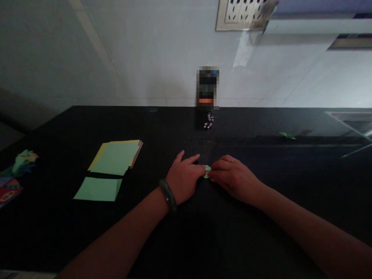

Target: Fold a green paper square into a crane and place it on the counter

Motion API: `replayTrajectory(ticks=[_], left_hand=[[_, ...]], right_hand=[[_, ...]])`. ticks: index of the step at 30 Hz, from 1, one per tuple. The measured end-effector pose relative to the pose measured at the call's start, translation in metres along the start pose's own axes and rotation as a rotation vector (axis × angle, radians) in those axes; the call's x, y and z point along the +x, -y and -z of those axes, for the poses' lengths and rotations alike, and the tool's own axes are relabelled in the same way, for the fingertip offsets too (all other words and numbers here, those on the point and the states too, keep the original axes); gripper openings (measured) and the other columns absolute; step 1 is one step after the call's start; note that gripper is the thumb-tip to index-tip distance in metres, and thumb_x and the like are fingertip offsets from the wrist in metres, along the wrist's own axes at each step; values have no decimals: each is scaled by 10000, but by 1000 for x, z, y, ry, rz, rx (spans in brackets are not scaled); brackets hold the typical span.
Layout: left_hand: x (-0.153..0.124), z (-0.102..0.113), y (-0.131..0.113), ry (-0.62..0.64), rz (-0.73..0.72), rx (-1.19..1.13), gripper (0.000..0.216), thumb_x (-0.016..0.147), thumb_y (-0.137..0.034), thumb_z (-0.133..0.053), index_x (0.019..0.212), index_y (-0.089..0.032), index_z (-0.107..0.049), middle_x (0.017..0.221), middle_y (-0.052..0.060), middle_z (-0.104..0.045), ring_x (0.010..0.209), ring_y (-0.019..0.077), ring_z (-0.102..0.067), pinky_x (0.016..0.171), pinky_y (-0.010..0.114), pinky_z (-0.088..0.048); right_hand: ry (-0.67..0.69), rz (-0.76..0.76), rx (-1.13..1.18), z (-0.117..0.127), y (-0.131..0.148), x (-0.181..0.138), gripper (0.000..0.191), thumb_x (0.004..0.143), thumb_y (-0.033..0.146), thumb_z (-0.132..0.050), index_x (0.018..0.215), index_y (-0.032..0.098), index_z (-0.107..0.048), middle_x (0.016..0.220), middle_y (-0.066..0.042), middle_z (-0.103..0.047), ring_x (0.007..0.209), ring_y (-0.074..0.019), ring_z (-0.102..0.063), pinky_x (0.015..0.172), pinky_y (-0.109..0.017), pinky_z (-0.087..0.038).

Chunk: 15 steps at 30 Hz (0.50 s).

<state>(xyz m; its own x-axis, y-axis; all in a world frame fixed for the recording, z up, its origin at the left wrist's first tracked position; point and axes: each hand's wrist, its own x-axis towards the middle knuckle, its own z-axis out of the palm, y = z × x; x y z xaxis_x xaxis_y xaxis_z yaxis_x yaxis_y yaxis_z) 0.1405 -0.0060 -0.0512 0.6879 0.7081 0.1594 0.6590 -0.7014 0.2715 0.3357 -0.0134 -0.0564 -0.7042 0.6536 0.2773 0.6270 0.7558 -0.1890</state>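
Note:
A small folded piece of pale green paper (207,171) lies on the black table (261,217) between my two hands. My left hand (183,177), with a dark bracelet on its wrist, pinches the paper's left side with curled fingers. My right hand (232,176), wearing a ring, pinches its right side, fingertips pressed together on the paper. Most of the paper is hidden under my fingers.
A stack of coloured paper sheets (117,156) and a single folded green sheet (99,189) lie to the left. Crumpled coloured paper (21,161) sits at the far left edge. A dark upright object (207,97) stands at the table's back. A small green folded figure (287,135) rests at the right.

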Motion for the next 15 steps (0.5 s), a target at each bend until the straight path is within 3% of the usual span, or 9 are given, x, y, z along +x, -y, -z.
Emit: replayTrajectory(ticks=[6,15], left_hand=[[1,-2,2,12,80,-61,138,784,-180,-534,882,-228,-618,1050,8,-668,1173,235,-468,992,532,-248],[6,-3,5,-1,60,-19,150,821,-208,-508,846,-258,-648,1003,-36,-689,1082,247,-533,914,509,-312]], right_hand=[[-5,-53,9,-3,1,1,174,847,223,-512,873,169,-675,844,-67,-625,784,-171,-504,722,-298,-387],[162,-91,-120,7,14,12,181,840,139,-482,857,196,-654,818,-54,-615,748,-174,-487,695,-298,-368]])
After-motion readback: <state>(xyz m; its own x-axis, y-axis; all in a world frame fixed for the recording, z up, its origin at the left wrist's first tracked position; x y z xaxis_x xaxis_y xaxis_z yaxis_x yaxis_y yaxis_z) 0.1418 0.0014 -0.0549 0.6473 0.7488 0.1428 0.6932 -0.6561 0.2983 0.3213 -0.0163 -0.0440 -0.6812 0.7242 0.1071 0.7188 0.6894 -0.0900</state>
